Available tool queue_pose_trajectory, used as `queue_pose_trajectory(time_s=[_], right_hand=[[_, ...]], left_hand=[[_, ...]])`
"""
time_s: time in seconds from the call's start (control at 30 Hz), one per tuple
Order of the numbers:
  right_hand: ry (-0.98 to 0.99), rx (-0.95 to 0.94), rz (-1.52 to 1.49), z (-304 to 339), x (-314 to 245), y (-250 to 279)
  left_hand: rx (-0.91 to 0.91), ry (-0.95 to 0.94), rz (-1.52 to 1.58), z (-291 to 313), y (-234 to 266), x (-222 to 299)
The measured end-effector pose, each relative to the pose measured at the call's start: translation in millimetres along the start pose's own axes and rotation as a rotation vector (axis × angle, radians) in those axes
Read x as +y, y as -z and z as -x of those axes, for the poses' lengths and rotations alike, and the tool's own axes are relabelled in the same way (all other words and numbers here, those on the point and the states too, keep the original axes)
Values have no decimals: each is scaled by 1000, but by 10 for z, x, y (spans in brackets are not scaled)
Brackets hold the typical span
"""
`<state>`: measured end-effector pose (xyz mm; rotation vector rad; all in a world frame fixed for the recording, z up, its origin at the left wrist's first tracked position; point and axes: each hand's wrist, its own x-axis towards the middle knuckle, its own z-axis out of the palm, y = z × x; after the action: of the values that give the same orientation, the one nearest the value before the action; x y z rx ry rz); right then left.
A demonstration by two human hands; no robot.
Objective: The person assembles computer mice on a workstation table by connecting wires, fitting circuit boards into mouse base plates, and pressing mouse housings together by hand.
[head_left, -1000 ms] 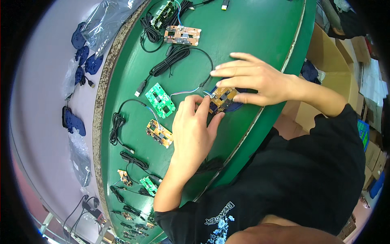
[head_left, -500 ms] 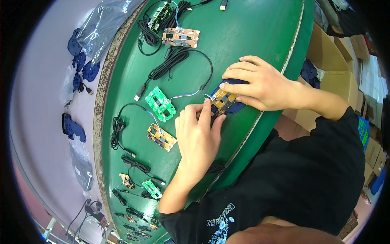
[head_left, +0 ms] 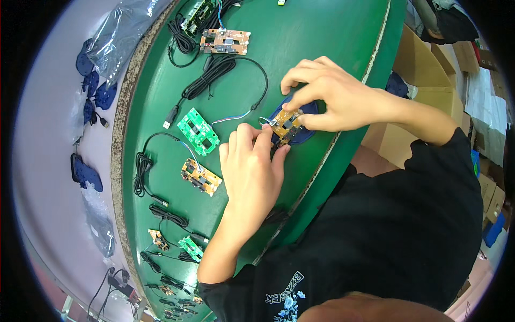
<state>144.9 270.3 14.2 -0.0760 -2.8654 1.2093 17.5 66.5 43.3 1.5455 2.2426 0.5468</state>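
Left hand (head_left: 249, 166): we pinch the orange circuit board (head_left: 288, 126)
Right hand (head_left: 335, 99): our thumb and forefinger pinch it too
Place: over a dark-blue shell (head_left: 307, 137), near the tabletop (head_left: 311, 37) edge
Surface: glossy green
Room: open cardboard box (head_left: 429, 102) alongside

I'm clearly in an electronics assembly workshop. Green rectangular circuit boards (head_left: 193, 121) and coiled black cables (head_left: 210, 76) line a long green worktop (head_left: 306, 32), a black-shirted person (head_left: 386, 231) handles a tan circuit board (head_left: 289, 125), and an open brown cardboard box (head_left: 440, 99) stands alongside.
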Motion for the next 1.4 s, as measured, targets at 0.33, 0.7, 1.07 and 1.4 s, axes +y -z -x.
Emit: queue_pose_trajectory(time_s=[0.33,0.7,1.07,1.4], right_hand=[[33,104,17,204,-27,-67],[-17,231,85,257,-189,-176],[-218,134,-20,86,-197,-53],[-262,144,-32,79,-239,-31]], left_hand=[[31,-40,9,42,41,42],[51,-37,-69,56,24,101],[98,-58,-19,84,-19,138],[77,-57,-9,10,6,155]])
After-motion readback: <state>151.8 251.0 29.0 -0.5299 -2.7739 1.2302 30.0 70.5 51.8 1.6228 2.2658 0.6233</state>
